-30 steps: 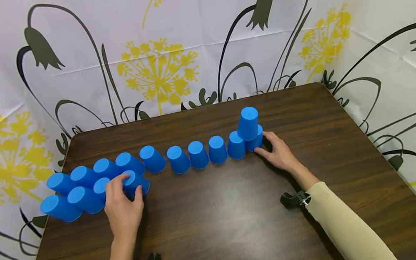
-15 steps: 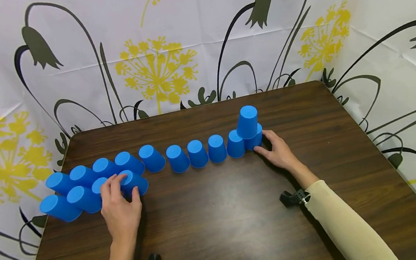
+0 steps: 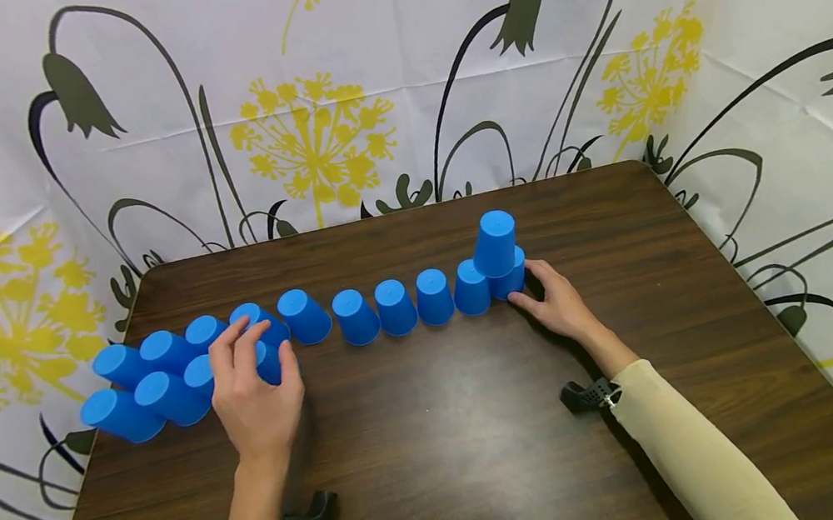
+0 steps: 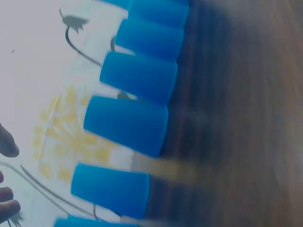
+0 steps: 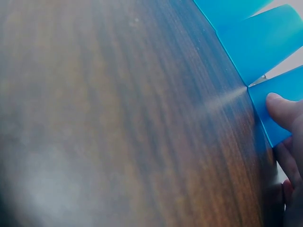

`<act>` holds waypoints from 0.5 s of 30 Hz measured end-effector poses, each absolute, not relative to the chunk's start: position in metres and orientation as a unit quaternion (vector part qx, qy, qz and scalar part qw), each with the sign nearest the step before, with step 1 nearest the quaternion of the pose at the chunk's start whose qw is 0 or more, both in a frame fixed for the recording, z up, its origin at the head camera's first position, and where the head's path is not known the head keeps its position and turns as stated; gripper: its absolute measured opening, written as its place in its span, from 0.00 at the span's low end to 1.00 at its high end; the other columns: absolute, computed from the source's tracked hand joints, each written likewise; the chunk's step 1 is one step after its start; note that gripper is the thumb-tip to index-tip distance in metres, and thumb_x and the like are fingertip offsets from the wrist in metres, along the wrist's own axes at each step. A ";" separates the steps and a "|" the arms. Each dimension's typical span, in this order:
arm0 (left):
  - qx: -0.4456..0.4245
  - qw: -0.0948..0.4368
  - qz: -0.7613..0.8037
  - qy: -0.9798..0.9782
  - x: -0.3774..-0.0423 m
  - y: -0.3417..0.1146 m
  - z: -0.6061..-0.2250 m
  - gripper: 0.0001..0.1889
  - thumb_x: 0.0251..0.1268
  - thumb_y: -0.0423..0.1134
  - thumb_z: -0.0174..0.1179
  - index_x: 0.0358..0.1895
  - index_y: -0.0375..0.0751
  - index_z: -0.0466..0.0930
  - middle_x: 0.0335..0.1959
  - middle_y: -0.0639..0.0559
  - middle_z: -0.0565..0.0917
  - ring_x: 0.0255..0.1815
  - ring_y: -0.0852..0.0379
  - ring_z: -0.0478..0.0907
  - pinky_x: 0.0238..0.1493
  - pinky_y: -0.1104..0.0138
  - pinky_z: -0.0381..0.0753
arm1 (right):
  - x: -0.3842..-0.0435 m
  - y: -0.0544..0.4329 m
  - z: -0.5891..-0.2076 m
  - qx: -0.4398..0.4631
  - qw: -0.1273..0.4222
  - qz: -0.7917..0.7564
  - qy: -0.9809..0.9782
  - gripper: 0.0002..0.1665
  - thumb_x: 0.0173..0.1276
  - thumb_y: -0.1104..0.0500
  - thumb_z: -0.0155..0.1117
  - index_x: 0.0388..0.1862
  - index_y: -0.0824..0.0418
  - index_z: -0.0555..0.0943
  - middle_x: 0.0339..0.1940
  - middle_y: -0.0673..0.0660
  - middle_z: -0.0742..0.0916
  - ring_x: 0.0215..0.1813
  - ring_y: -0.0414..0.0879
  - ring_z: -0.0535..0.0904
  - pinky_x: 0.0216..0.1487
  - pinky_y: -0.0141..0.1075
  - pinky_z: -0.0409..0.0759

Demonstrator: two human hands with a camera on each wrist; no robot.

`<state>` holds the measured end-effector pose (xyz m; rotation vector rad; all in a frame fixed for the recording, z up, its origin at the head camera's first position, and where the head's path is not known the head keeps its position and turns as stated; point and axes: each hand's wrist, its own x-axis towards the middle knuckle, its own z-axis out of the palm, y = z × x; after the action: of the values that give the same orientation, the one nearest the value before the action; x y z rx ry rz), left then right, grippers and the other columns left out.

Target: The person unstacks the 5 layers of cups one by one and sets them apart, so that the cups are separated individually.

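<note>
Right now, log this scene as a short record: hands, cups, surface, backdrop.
Cups: blue, upside down, in two rows
Raised cup: atop the longer row's right end
Left hand: at the front row's rightmost cup, apparently not gripping it
Right hand: holding the end cup beneath the raised one
Surface: brown table
Backdrop: white flower-printed cloth

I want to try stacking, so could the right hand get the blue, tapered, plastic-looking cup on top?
Probably yes: the right hand is close and nothing blocks the top cup, but that hand pinches the blue end cup below and may need to let go.
</note>
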<state>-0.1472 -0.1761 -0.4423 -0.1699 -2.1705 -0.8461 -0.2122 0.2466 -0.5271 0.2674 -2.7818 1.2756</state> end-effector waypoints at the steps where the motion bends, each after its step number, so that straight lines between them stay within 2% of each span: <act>1: -0.079 0.394 -0.337 -0.851 -0.149 -0.170 -0.440 0.19 0.57 0.33 0.69 0.53 0.35 0.81 0.59 0.39 0.76 0.60 0.40 0.75 0.54 0.43 0.77 | -0.212 0.246 -0.527 0.088 0.036 0.415 -0.905 0.37 0.70 0.51 0.65 0.72 0.64 0.65 0.69 0.63 0.73 0.71 0.60 0.66 0.70 0.60 0.61; 5: -0.144 0.366 -0.351 -0.850 -0.153 -0.137 -0.434 0.19 0.57 0.32 0.69 0.54 0.36 0.80 0.59 0.40 0.77 0.57 0.43 0.77 0.52 0.47 0.80 | -0.213 0.247 -0.527 0.088 0.038 0.416 -0.904 0.37 0.70 0.51 0.65 0.72 0.64 0.65 0.69 0.63 0.73 0.71 0.60 0.65 0.70 0.60 0.60; 10: -0.228 0.291 -0.382 -0.847 -0.155 -0.085 -0.435 0.23 0.56 0.32 0.70 0.57 0.39 0.78 0.60 0.43 0.76 0.57 0.47 0.77 0.53 0.53 0.81 | -0.213 0.247 -0.527 0.089 0.040 0.414 -0.905 0.38 0.70 0.51 0.65 0.72 0.64 0.65 0.69 0.64 0.73 0.71 0.60 0.65 0.70 0.59 0.60; 15: -0.277 0.214 -0.401 -0.846 -0.161 -0.036 -0.435 0.30 0.60 0.37 0.69 0.66 0.44 0.72 0.65 0.45 0.72 0.61 0.49 0.75 0.54 0.56 0.80 | -0.213 0.245 -0.527 0.090 0.038 0.413 -0.905 0.37 0.69 0.51 0.66 0.72 0.64 0.65 0.68 0.64 0.73 0.71 0.60 0.66 0.70 0.60 0.61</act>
<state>-0.1611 -0.0364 -0.4346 -0.7691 -2.3478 -1.1122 -0.2128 0.2453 -0.5274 0.2748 -2.7777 1.2675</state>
